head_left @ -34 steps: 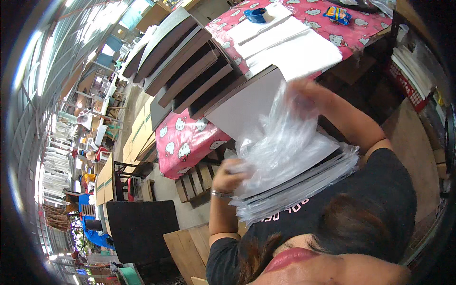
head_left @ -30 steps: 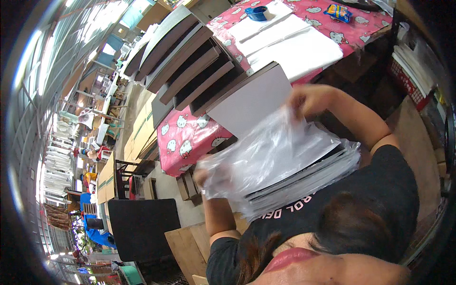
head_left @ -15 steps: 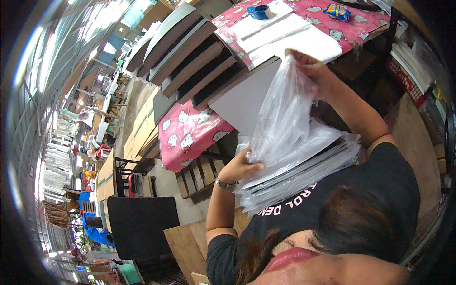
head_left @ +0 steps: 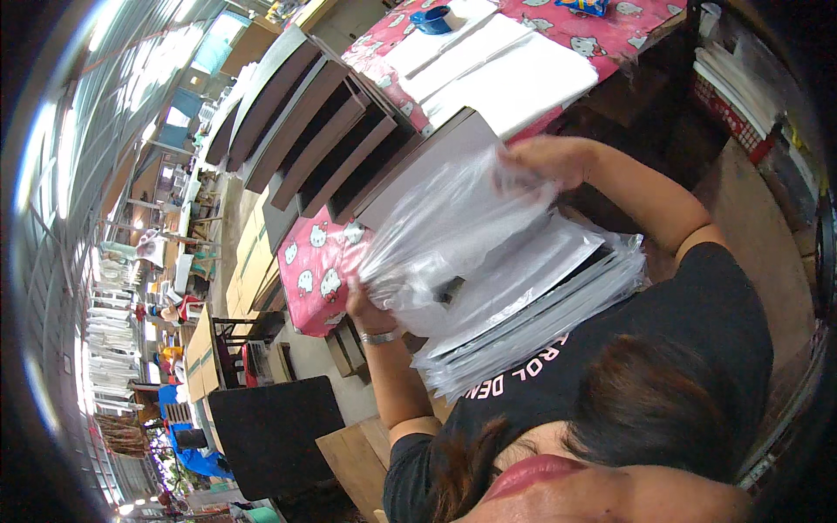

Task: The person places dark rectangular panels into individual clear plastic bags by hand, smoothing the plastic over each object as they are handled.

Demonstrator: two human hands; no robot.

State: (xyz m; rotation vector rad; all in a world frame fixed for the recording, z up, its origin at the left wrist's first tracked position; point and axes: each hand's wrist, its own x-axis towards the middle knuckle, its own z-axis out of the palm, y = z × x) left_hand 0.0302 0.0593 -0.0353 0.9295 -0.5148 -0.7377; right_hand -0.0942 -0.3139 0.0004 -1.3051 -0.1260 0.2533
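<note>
A clear plastic bag (head_left: pixel 453 231) is stretched between my two hands. My left hand (head_left: pixel 368 307) pinches its left end, the fingers partly covered by the film. At the other end my right hand (head_left: pixel 554 163) grips the upper right corner, thumb and fingers closed on it. Below the bag, against my body, lies a thick stack of flat plastic-sleeved sheets (head_left: pixel 532 327) with dark edges showing. Just beyond the bag is a flat grey board (head_left: pixel 436 170), seen partly through the film.
Several stacks of grey boards (head_left: pixel 305 131) stand on a table with a pink patterned cover (head_left: pixel 314 270). White plastic sheets (head_left: pixel 523 83), a blue round object (head_left: pixel 433 19) and a blue packet (head_left: pixel 582 6) lie farther back. A red basket (head_left: pixel 728 109) is at right, a black padded surface (head_left: pixel 275 427) at left.
My left hand has moved left and outward, spreading the bag wide. My right hand has come down a little, so the bag now lies more sideways than upright.
</note>
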